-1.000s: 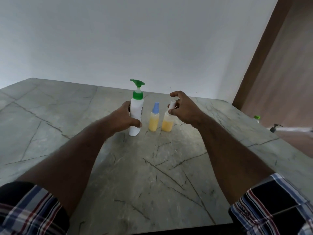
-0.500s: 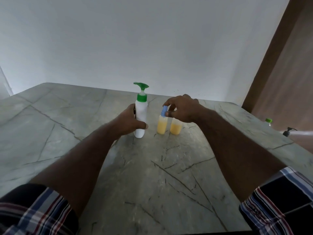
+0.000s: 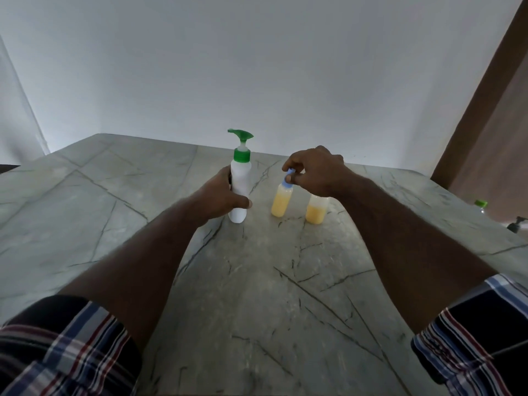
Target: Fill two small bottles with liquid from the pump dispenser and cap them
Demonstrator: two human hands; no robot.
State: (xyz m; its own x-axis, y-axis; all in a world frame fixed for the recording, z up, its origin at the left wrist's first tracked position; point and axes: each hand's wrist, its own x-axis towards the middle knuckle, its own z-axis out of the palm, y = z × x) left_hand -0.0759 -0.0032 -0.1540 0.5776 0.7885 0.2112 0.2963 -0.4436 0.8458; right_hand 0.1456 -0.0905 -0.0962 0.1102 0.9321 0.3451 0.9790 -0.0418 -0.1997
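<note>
Wall (image 3: 257,67), plain and white, closes the far side of the room; a brown panel (image 3: 491,132) stands at right. Grey stone-look table (image 3: 85,212), veined with dark crack lines, fills the lower field and meets the wall. My forearms reach forward from rolled plaid sleeves (image 3: 65,350). My left hand (image 3: 220,195) curls round the lower body of the pump dispenser (image 3: 240,190), thumb across its front; the dispenser is a smooth white cylinder with a green collar and green spout, standing upright on the table. My right hand (image 3: 317,174) arches over both small bottles, with finger and thumb pinching the blue cap (image 3: 288,180) on the left small bottle (image 3: 281,202). That bottle is translucent and nearly full of yellow-orange liquid. The right small bottle (image 3: 316,211), just beside it, is about half full; its top is hidden under my hand. At the far right edge, small and blurred, sit a green-capped item (image 3: 481,204) and a dark pump top (image 3: 515,222).
</note>
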